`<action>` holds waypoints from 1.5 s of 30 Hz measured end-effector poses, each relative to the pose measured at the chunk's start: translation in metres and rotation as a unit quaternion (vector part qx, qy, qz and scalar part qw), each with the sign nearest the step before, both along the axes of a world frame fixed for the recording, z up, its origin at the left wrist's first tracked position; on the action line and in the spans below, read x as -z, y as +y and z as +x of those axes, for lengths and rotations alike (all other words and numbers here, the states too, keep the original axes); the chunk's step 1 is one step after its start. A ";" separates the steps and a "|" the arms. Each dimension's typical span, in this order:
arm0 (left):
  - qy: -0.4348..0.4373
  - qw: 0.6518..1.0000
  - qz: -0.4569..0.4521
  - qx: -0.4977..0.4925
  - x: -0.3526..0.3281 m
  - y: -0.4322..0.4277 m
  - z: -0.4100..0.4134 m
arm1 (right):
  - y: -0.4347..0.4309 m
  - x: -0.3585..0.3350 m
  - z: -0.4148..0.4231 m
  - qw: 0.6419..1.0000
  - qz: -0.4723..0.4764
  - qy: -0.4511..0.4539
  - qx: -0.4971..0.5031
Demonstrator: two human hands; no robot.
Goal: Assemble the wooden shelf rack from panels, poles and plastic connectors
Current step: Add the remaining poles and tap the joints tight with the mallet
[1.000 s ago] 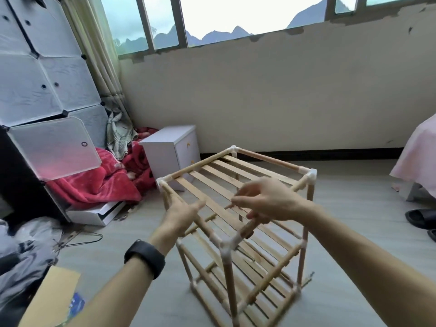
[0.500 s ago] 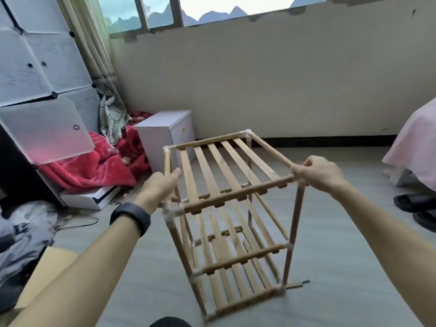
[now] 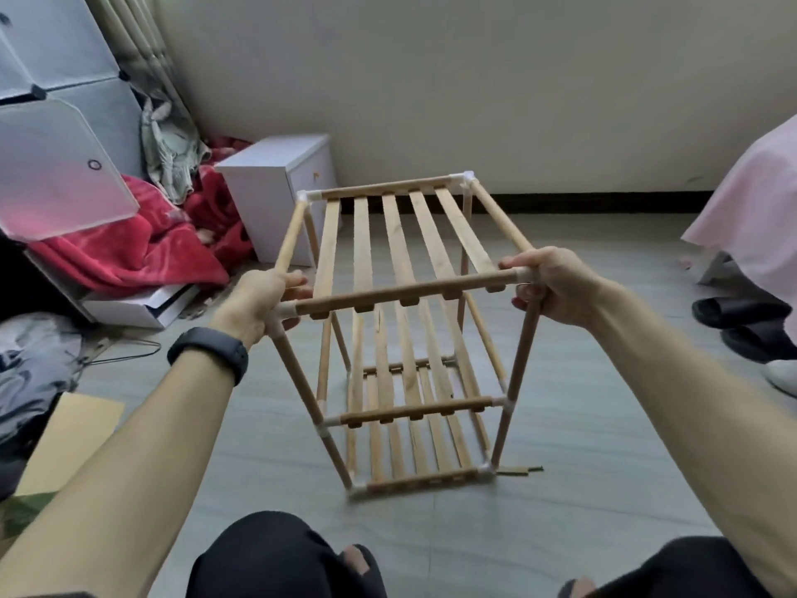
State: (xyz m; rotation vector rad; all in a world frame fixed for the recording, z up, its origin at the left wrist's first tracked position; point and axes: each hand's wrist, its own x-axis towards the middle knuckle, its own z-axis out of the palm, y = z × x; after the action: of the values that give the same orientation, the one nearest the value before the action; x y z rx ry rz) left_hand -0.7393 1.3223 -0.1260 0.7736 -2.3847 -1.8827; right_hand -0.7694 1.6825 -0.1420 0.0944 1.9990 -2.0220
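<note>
Our left hand (image 3: 258, 302) curls round the near-left top corner of the rack (image 3: 405, 291), and our right hand (image 3: 556, 287) clasps the near-right corner. The rack stands upright on the floor (image 3: 604, 425) at mid-frame, with three slatted tiers. Behind it, toward the upper left, a cabinet (image 3: 267, 196) sits beside a red blanket (image 3: 129, 256).

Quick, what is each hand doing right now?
Left hand: closed, holding the shelf rack at its near left top corner.
Right hand: closed, holding its near right top corner.

Grey tiled floor (image 3: 604, 425) under a plain cream wall (image 3: 474, 79) — white cabinet (image 3: 276, 187), red blanket (image 3: 129, 252) beside.
</note>
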 end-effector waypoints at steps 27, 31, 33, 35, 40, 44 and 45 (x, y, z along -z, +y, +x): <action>-0.039 0.870 -0.490 0.044 -0.008 0.001 -0.040 | -0.021 0.012 -0.016 0.960 -0.216 -0.092 -0.154; -0.001 0.819 -0.573 0.034 -0.019 0.002 -0.044 | -0.049 0.015 0.000 0.966 -0.237 -0.067 -0.073; 0.052 0.782 -0.620 0.034 -0.024 0.011 -0.046 | -0.071 0.016 0.011 0.957 -0.286 -0.047 -0.011; 0.103 0.793 -0.596 0.070 -0.027 0.028 -0.046 | -0.099 0.021 0.020 0.953 -0.297 -0.030 0.048; 0.096 0.816 -0.516 0.243 -0.030 0.080 -0.038 | -0.139 0.039 0.038 0.987 -0.025 0.127 -0.096; 0.013 0.817 -0.532 0.220 -0.018 0.099 -0.024 | -0.109 0.034 0.032 0.930 0.186 0.297 -0.109; -0.012 0.816 -0.543 0.197 -0.011 0.103 -0.017 | -0.098 0.029 0.027 0.916 0.222 0.327 -0.069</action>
State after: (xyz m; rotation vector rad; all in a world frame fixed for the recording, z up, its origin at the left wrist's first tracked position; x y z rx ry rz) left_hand -0.7562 1.4255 -0.1146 0.1784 -3.1099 -0.2315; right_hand -0.7423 1.5841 -0.1713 -0.6973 2.7383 -1.5917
